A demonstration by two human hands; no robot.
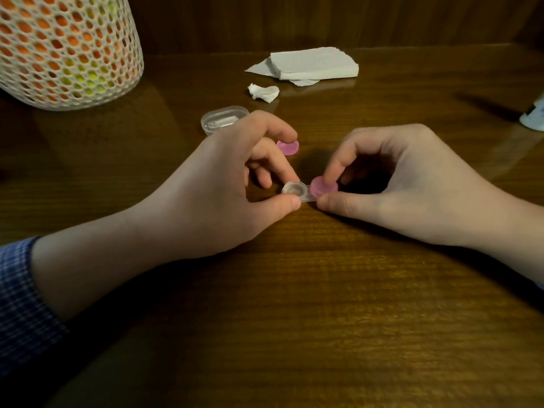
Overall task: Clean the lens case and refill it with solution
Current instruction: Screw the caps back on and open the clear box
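Note:
A small clear lens case (294, 190) lies on the wooden table (294, 304) between my hands. Its left well is uncovered. My left hand (223, 187) pinches that well between thumb and fingers. A pink cap (323, 185) sits on the right well, and my right hand (397, 184) holds this cap between thumb and forefinger. A second pink cap (289, 147) lies loose on the table just beyond my left fingers. Part of a white solution bottle (534, 117) shows at the right edge.
A stack of white tissues (315, 63) lies at the back, with a crumpled tissue (263, 92) in front of it. A clear plastic box (223, 119) sits behind my left hand. A large white mesh container (67, 48) of orange and yellow things stands back left.

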